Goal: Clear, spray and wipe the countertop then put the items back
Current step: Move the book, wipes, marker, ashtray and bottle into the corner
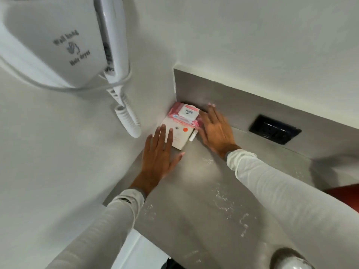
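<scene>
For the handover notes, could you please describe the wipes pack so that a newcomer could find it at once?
Start at the wall-hung hair dryer and go down to the countertop corner. The wipes pack lies there on a white box, between both hands. It alone is pink, with a white flip lid.

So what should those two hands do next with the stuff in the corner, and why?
Probably close both open hands, left hand and right hand, on the pink wipes pack and white box and lift them away: both sit on the countertop, blocking the corner.
</scene>
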Action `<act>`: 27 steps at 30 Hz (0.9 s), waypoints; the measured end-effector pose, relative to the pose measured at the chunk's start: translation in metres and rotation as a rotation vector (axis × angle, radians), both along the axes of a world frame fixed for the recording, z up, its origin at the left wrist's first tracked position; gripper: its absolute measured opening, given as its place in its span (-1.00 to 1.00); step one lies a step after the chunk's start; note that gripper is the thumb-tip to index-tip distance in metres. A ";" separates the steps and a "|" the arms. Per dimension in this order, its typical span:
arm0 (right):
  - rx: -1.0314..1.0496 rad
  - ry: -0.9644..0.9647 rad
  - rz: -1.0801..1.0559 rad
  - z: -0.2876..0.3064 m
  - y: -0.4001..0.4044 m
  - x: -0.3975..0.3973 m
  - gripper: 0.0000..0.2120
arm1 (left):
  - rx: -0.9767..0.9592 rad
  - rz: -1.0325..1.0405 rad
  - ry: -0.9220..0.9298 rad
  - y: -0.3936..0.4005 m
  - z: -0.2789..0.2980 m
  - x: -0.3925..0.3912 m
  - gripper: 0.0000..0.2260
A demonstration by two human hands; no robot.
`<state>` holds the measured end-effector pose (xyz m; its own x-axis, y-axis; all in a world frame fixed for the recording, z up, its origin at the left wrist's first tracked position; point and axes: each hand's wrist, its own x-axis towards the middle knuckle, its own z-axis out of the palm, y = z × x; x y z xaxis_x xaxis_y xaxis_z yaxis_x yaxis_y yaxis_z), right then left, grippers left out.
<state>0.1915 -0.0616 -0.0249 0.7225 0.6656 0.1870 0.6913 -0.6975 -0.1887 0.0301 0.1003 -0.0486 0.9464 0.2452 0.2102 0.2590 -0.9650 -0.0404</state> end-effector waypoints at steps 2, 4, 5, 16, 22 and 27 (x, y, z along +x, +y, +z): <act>0.001 -0.064 -0.020 -0.005 -0.042 -0.019 -0.40 | 0.008 0.010 -0.014 -0.025 0.003 -0.008 -0.26; -0.017 -0.083 -0.024 -0.009 -0.079 -0.041 -0.36 | -0.001 0.022 -0.036 -0.053 0.005 -0.021 -0.27; -0.036 -0.080 -0.021 -0.011 -0.099 -0.053 -0.35 | 0.002 0.024 -0.047 -0.071 0.005 -0.030 -0.27; 0.366 -0.130 -0.060 -0.022 -0.297 -0.168 -0.73 | -0.235 -0.093 -0.011 -0.303 -0.003 -0.133 -0.27; 0.731 0.126 -0.451 -0.044 -0.387 -0.174 -0.68 | -0.392 -0.316 0.340 -0.377 -0.006 -0.140 -0.02; 0.859 0.377 -0.742 -0.038 -0.408 -0.133 -0.08 | -0.240 -0.391 0.397 -0.385 -0.006 -0.132 -0.06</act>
<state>0.0581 -0.4700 -0.0627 0.9826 -0.1755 0.0602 -0.0256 -0.4494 -0.8930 -0.1021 -0.2845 -0.0543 0.9707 -0.1396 -0.1955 -0.1068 -0.9798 0.1692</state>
